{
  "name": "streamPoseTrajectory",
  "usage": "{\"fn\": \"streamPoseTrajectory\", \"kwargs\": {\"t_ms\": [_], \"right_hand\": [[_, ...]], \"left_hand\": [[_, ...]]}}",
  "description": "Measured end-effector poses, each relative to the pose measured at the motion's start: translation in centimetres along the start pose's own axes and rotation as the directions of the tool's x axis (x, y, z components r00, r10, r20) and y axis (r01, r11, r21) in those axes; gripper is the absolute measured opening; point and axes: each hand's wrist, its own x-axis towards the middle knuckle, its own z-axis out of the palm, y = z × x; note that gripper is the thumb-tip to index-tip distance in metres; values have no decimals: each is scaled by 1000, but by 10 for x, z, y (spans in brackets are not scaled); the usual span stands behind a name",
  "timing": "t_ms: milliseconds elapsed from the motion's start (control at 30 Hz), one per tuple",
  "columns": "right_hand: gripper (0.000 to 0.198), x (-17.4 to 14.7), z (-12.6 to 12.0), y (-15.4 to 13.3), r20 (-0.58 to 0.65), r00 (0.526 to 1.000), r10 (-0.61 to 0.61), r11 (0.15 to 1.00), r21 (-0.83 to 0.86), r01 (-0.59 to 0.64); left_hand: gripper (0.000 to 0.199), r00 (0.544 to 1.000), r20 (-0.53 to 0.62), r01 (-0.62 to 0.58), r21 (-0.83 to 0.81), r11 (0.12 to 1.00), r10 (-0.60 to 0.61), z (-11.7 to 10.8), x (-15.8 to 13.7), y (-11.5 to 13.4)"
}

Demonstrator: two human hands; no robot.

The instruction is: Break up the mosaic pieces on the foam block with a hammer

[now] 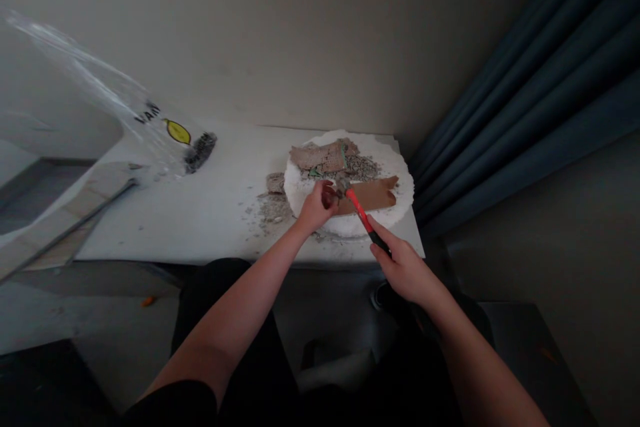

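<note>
My right hand point(403, 265) is wrapped round the black grip of a hammer point(358, 205) with a red shaft. The hammer's head lies close by the fingertips of my left hand point(319, 203), over a brown board point(373, 195). The left fingers are bent in a pinch, and whatever small piece they hold is hard to make out. Under the board is a round, white, fluffy mat point(407, 177). Behind it on the mat lie broken grey-brown slabs point(320, 157) and a heap of crumbled bits point(364, 167).
A white table point(200, 227) carries the mat and scattered crumbs point(273, 210). At the left stands a clear plastic bag point(145, 123) with dark bits at its bottom, near a long thin rod point(75, 230). A blue curtain point(525, 80) hangs right of the table; a wall is behind.
</note>
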Motion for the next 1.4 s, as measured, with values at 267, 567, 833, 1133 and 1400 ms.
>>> {"fn": "streamPoseTrajectory", "kwargs": {"t_ms": [267, 567, 833, 1133, 1400], "right_hand": [[64, 1, 7, -2, 13, 999, 36, 998, -58, -35], [62, 11, 6, 18, -61, 997, 37, 995, -89, -42], [66, 55, -3, 34, -259, 962, 87, 878, -436, -196], [48, 91, 20, 40, -272, 936, 224, 688, -636, -350], [44, 89, 24, 32, -241, 934, 265, 671, -649, -358]], "left_hand": [[47, 980, -193, 44, 44, 998, -35, -13, 0, -1], [44, 965, -250, 95, 54, 994, -78, -31, 1, 0], [32, 997, -75, 54, 470, 881, -20, -44, -5, 4], [21, 754, 635, -343, 166, 925, 165, -18, -49, 55], [24, 231, 965, -681, 67, 729, 126, 41, -111, 67]]}}
